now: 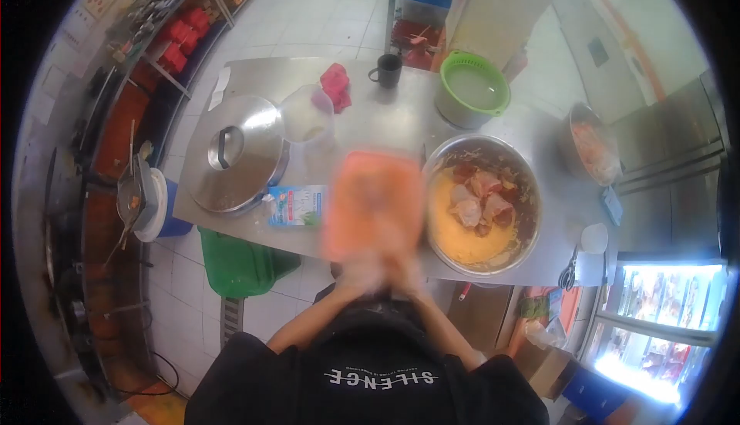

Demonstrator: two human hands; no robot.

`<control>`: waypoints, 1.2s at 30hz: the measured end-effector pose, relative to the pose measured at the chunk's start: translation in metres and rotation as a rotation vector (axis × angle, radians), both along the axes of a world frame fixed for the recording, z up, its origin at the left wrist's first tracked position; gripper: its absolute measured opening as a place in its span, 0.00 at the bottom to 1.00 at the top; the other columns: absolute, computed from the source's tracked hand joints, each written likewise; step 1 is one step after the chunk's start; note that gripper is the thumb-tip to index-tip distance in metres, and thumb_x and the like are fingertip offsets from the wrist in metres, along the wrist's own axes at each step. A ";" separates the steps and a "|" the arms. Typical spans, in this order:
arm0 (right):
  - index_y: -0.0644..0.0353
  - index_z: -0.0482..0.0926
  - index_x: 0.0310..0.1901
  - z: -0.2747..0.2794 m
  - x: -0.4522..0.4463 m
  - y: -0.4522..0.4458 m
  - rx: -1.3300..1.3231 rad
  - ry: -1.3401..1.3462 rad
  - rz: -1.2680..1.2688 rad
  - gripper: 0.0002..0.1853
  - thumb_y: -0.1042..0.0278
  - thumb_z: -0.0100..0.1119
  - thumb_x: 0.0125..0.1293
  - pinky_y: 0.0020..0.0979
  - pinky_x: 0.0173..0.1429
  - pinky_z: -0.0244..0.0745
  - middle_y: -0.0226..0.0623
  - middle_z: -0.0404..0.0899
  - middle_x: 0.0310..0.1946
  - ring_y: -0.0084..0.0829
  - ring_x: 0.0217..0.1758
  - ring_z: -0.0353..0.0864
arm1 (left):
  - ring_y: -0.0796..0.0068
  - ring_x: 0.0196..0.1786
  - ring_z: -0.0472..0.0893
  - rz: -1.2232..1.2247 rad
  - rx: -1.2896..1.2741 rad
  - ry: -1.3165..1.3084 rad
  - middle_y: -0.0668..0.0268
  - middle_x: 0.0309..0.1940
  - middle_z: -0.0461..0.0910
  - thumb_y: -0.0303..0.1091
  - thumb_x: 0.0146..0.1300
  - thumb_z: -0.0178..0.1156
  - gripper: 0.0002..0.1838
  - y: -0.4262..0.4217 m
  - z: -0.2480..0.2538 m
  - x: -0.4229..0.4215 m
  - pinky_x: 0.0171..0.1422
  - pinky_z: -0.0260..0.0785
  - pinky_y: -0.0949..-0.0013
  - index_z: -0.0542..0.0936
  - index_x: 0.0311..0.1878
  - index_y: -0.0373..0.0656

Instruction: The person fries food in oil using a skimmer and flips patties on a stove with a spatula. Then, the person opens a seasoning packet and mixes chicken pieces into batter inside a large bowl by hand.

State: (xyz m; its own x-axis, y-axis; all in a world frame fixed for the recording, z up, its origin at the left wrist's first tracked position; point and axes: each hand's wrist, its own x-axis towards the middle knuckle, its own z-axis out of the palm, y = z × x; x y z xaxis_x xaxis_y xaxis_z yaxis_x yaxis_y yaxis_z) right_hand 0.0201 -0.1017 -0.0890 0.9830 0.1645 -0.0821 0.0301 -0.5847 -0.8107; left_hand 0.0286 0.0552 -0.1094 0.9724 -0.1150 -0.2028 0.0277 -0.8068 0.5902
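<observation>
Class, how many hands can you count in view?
2: the left hand and the right hand, side by side at the near edge of the orange tray, both blurred.

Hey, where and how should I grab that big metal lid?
Probably by the dark handle, from above, with the left hand: the wide, domed lid lies handle up on your left, and that raised handle at its centre should balance it.

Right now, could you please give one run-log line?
left hand, right hand: at near edge of orange tray; grip: blurred; bowl: right of tray, meat on yellow mixture; mug: on table
</observation>
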 end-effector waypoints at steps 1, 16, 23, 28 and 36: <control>0.62 0.85 0.46 -0.030 0.003 0.006 -0.002 -0.120 -0.031 0.11 0.69 0.57 0.67 0.49 0.53 0.77 0.58 0.84 0.40 0.57 0.46 0.83 | 0.38 0.41 0.82 -0.064 -0.032 0.023 0.43 0.33 0.82 0.38 0.65 0.60 0.12 0.006 0.011 -0.002 0.48 0.73 0.41 0.83 0.41 0.38; 0.63 0.80 0.56 -0.055 0.126 0.075 -0.347 0.090 0.013 0.16 0.71 0.55 0.69 0.42 0.55 0.78 0.51 0.83 0.46 0.44 0.49 0.83 | 0.52 0.45 0.86 0.370 -0.807 0.597 0.48 0.42 0.87 0.59 0.67 0.62 0.30 0.069 0.102 0.037 0.50 0.76 0.52 0.84 0.49 0.35; 0.64 0.79 0.59 0.004 0.074 0.056 -0.010 0.207 0.048 0.17 0.72 0.54 0.71 0.38 0.56 0.78 0.49 0.83 0.47 0.39 0.50 0.82 | 0.47 0.47 0.84 0.652 -1.488 0.685 0.47 0.47 0.84 0.57 0.69 0.59 0.33 0.049 0.073 0.107 0.56 0.75 0.53 0.79 0.57 0.31; 0.65 0.77 0.61 0.089 0.034 0.035 0.826 0.592 -0.180 0.18 0.73 0.53 0.72 0.36 0.56 0.78 0.48 0.82 0.47 0.35 0.50 0.82 | 0.46 0.50 0.83 0.653 -1.439 0.606 0.46 0.50 0.83 0.53 0.69 0.59 0.30 0.035 0.058 0.147 0.59 0.73 0.53 0.77 0.59 0.33; 0.60 0.77 0.59 0.172 0.017 -0.012 0.272 0.227 -0.121 0.17 0.66 0.58 0.71 0.35 0.50 0.74 0.33 0.78 0.39 0.29 0.43 0.77 | 0.44 0.54 0.80 0.606 -1.194 0.431 0.44 0.53 0.80 0.46 0.70 0.59 0.26 0.027 0.072 0.186 0.62 0.71 0.53 0.75 0.62 0.35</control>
